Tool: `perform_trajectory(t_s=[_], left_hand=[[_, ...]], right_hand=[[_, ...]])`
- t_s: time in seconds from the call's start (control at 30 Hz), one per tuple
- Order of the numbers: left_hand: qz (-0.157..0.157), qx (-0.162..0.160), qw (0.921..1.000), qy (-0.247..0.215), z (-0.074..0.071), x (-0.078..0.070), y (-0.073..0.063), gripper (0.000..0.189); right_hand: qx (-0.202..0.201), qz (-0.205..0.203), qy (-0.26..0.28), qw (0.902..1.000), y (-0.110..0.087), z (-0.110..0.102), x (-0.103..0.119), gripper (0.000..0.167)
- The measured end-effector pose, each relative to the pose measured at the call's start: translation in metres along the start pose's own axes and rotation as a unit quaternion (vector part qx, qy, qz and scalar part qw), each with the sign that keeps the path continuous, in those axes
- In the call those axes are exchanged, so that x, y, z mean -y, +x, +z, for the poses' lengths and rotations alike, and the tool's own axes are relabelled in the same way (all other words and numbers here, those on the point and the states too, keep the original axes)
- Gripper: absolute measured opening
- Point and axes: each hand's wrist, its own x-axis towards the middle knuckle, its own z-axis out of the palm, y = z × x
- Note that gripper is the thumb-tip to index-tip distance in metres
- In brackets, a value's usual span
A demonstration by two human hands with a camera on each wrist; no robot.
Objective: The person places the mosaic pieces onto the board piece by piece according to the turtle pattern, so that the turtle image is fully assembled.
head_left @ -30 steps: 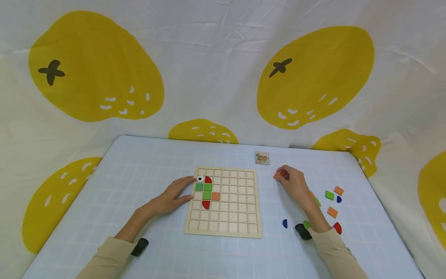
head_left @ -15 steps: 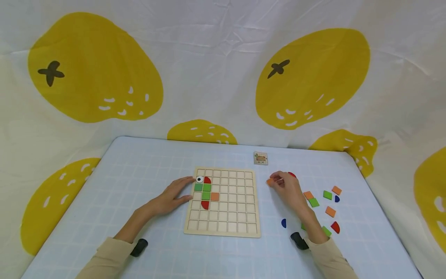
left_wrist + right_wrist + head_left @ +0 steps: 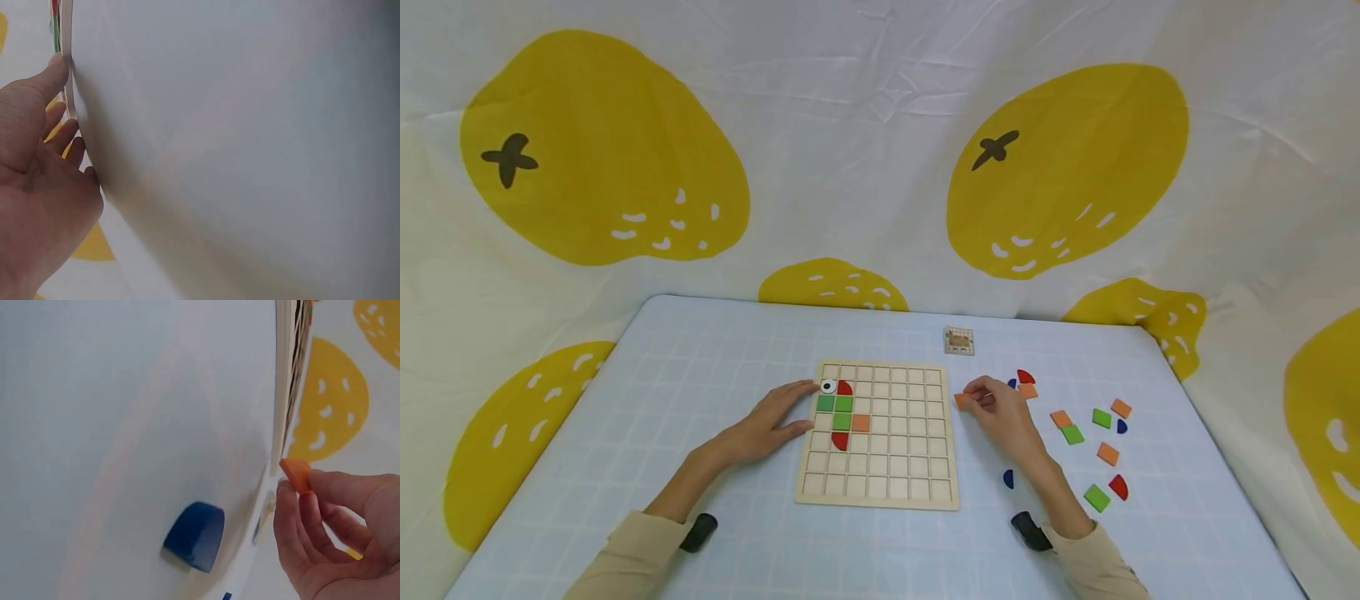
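Orange tile (image 3: 961, 402) pinched in the right hand (image 3: 1003, 417), just off the wooden grid board's (image 3: 898, 467) 2 o'clock side.
The left hand (image 3: 771, 427), thumb and fingers apart, is at the board's 9 o'clock edge; a picture card (image 3: 958, 341) lies between 1 and 2.

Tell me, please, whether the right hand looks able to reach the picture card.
Probably yes: the right hand is near the picture card with nothing between, though it pinches an orange tile.
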Motion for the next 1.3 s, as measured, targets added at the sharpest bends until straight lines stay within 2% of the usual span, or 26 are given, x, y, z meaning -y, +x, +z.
perform_trajectory(t_s=[0.47, 0.77, 1.0, 1.3], left_hand=[[0.009, 0.008, 0.9999, -0.004, -0.005, -0.004, 0.004, 0.065], [0.023, 0.007, 0.9997, -0.01, -0.006, -0.005, 0.006, 0.064], [0.022, 0.006, 0.9996, -0.014, -0.006, -0.002, 0.006, 0.065], [0.032, 0.005, 0.9994, -0.014, -0.007, 0.002, 0.007, 0.064]], right_hand=[[0.032, -0.033, 0.063, 0.997, -0.008, 0.026, 0.025, 0.011], [0.053, -0.048, 0.096, 0.9928, -0.011, 0.043, 0.046, 0.012], [0.08, -0.078, 0.112, 0.9874, -0.014, 0.059, 0.06, 0.008], [0.12, -0.07, 0.126, 0.9822, -0.019, 0.075, 0.073, 0.009]])
